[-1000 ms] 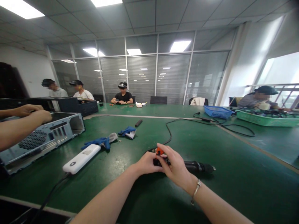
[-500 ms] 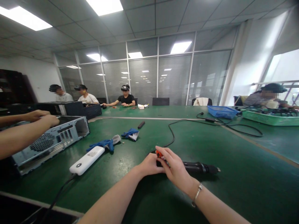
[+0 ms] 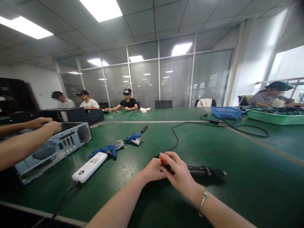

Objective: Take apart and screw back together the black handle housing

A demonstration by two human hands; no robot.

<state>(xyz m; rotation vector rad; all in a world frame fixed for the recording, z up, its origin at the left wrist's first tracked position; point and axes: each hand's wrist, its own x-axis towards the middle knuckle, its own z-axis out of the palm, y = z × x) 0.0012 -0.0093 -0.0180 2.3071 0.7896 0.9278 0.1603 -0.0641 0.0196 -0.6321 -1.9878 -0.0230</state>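
My left hand [image 3: 152, 171] is closed low over the green table, its fingertips mostly hidden behind my right hand. Thumb and fingers of my right hand [image 3: 179, 171] are curled around a small orange-and-black handle [image 3: 163, 161], whose lower part is covered by both hands. Just to the right, a black electric screwdriver [image 3: 204, 171] lies on its side, its metal tip pointing right. Its rear end is hidden by my right hand. A black cable [image 3: 176, 139] runs along the table to just behind my hands.
Left of me are a white power strip [image 3: 90, 167], blue-and-grey gloves [image 3: 106, 151] and another glove [image 3: 133, 138]. A co-worker's hands work at an open computer case [image 3: 64, 142]. Farther off stand a blue basket [image 3: 226, 112] and a green basket [image 3: 273, 118]. Other people sit around the table.
My hands stay together at the same spot, with the right fingers slightly more bent around the orange-and-black handle. The view has shifted a little.
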